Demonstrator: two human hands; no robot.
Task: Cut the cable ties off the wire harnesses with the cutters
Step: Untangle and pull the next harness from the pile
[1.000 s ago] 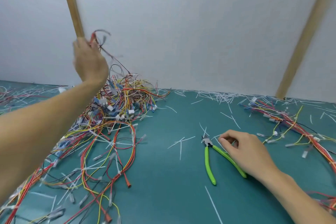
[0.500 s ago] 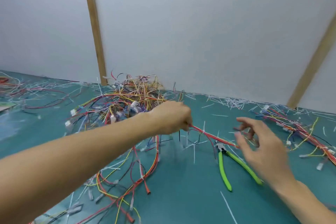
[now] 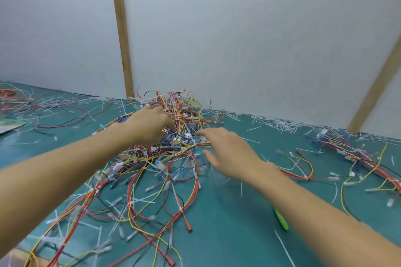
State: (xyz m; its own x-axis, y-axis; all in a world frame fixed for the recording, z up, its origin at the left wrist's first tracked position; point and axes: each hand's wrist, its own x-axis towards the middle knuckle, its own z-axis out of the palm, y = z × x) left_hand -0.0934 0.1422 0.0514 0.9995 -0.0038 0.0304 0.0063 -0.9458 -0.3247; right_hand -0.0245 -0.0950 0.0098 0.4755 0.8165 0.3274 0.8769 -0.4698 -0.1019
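Observation:
A tangled pile of wire harnesses (image 3: 173,154) with red, yellow, black and blue wires and white cable ties lies on the green table (image 3: 227,223). My left hand (image 3: 152,125) reaches into the top of the pile with its fingers curled down among the wires, gripping them. Just to the right, my right hand (image 3: 227,149) hovers at the pile's edge, fingers spread and holding nothing. The cutters (image 3: 281,220) lie on the table under my right forearm. Only the tip of one green handle shows.
A second bunch of harnesses (image 3: 358,158) lies at the right, with a loose red and yellow harness (image 3: 303,172) before it. Cut white tie pieces (image 3: 271,123) litter the table along the white wall. Two wooden posts (image 3: 121,39) lean on the wall.
My left hand pulled a harness out of the pile, then went back into it. My right hand left the cutters and moved up left to the pile. The view shifted left.

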